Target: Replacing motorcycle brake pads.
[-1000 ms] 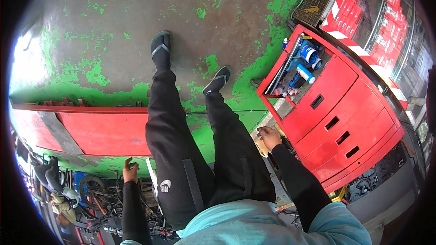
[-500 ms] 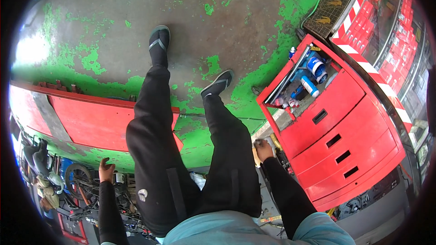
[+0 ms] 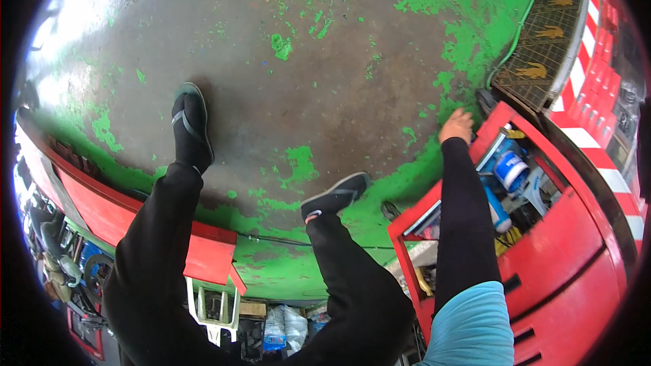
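My right hand reaches out over the far corner of a red metal tool cart. Its fingers look loosely bent and a little apart, with nothing visible in them. Whether the fingertips touch the cart's edge I cannot tell. My right forearm crosses the cart's open top compartment and hides part of it. In that compartment lie a blue and white tub and a blue and white can, among other items. My left hand is out of the picture.
A low red bench runs along my left, with a pale plastic chair behind it. Motorcycle parts crowd the lower left. Past the cart, a display case with a red-and-white striped edge curves along the right. A cable lies on the floor.
My right hand has moved from the cart's near side up to its far corner. The left hand has left the view. My feet are farther apart, and the view has shifted.
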Tool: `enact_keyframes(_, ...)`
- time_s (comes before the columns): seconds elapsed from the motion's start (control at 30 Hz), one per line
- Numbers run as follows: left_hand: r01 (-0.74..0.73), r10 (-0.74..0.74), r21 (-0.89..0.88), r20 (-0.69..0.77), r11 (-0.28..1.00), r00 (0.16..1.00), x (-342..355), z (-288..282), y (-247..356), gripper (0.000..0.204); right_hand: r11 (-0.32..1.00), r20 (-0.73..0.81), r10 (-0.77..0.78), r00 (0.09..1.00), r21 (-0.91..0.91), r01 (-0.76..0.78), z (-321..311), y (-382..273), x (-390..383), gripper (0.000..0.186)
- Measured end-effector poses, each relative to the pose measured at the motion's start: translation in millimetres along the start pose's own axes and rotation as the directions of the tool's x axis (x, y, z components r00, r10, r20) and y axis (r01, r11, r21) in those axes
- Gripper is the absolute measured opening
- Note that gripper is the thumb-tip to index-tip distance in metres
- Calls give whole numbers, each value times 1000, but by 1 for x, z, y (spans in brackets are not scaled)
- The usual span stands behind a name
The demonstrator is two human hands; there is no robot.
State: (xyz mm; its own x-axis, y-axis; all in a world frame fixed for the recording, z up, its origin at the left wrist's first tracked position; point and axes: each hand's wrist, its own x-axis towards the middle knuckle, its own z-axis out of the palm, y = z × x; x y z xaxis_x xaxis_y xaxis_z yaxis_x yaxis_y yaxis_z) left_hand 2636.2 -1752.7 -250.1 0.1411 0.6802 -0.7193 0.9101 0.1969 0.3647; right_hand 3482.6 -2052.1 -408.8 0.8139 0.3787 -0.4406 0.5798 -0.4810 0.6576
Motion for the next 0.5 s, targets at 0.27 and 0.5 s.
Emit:
enact_keyframes(0.27,-494,574,412,-90,765,814,170,177,267,53,910,351,356,866,79,-406,100,20,56,101)
enact_keyframes(0.5,-94,25,-712,-107,696,994,193,155,320,40,978,91,106,990,-188,-88,68,-26,-8,20)
